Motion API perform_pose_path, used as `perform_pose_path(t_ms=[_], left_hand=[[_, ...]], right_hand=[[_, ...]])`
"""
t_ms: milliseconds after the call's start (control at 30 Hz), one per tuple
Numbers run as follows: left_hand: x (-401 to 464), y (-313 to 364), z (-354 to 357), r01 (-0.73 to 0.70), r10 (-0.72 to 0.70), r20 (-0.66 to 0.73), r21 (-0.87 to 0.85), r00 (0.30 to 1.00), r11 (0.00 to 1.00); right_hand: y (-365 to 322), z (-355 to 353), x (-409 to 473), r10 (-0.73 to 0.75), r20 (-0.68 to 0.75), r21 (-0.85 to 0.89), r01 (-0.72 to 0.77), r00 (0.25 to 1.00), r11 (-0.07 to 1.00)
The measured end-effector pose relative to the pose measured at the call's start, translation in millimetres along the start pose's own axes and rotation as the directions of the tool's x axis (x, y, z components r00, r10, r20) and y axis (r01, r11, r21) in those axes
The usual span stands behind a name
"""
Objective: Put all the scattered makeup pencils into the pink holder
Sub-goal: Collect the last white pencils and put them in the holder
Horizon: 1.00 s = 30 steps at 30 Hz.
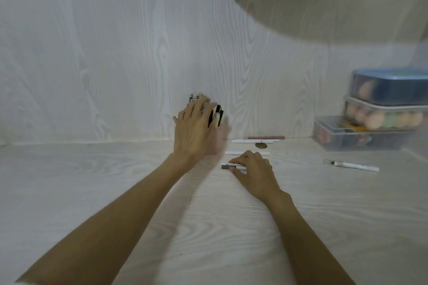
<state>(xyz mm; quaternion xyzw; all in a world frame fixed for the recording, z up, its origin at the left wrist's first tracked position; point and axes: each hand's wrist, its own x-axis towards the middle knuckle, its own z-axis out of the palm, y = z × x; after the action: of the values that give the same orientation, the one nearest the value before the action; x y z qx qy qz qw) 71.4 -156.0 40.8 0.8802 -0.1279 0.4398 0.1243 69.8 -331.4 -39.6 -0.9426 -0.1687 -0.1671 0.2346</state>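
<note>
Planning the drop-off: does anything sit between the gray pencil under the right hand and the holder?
The left hand does: it is raised in front of the holder, hiding it; only standing pencil tops show. The right hand pinches the gray pencil just right of it; nothing lies on the table between.

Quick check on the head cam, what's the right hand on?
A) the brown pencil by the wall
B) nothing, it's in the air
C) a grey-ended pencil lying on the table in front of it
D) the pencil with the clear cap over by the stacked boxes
C: the right hand rests on the table with its fingertips pinching the grey-ended pencil, which lies flat; the clear-capped pencil and brown pencil lie untouched.
</note>
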Motion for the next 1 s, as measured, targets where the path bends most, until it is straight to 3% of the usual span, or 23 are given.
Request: perform_pose_path(t_ms=[67,133,233,367,433,500,567,700,833,933,1000], left_hand=[[-27,8,2,0.009,-0.009,-0.003,-0.107,1.0,0.994],[-52,14,8,0.134,-0.094,0.201,-0.196,0.975,0.971],[-71,14,21,0.315,-0.215,0.456,-0.155,0.864,0.936],[-73,12,27,0.344,-0.194,0.545,-0.187,0.816,0.92],[-72,12,30,0.342,-0.179,0.577,-0.188,0.797,0.921],[-69,20,36,0.28,-0.126,0.621,-0.157,0.774,0.947],[-66,29,41,0.239,-0.086,0.622,-0.166,0.778,0.957],[-67,34,40,0.31,-0.112,0.548,-0.284,0.829,0.907],[-82,0,16,0.371,-0.165,0.508,-0.336,0.845,0.866],[-96,-33,-10,0.521,-0.313,0.45,-0.475,0.836,0.709],[-93,-44,-24,0.556,-0.432,0.361,-0.642,0.827,0.528]], right_hand=[[-1,1,0,0.055,-0.002,0.078,-0.054,0.999,0.996],[-1,-1,0,0.115,-0.015,0.151,-0.111,0.993,0.982],[1,-2,0,0.147,-0.03,0.263,-0.134,0.989,0.955],[-2,-8,-1,0.174,-0.158,0.446,-0.086,0.972,0.891],[-4,-11,-1,0.262,-0.323,0.498,-0.072,0.909,0.864],[-4,-14,-2,0.369,-0.481,0.474,-0.118,0.795,0.873],[-4,-17,-3,0.447,-0.544,0.492,-0.162,0.71,0.855],[-1,-20,-6,0.535,-0.459,0.7,-0.082,0.71,0.709],[-2,-17,-5,0.535,-0.478,0.69,-0.079,0.697,0.719],[-1,-14,-3,0.534,-0.48,0.681,-0.088,0.696,0.727],[-2,-14,-3,0.487,-0.497,0.623,-0.096,0.718,0.777]])
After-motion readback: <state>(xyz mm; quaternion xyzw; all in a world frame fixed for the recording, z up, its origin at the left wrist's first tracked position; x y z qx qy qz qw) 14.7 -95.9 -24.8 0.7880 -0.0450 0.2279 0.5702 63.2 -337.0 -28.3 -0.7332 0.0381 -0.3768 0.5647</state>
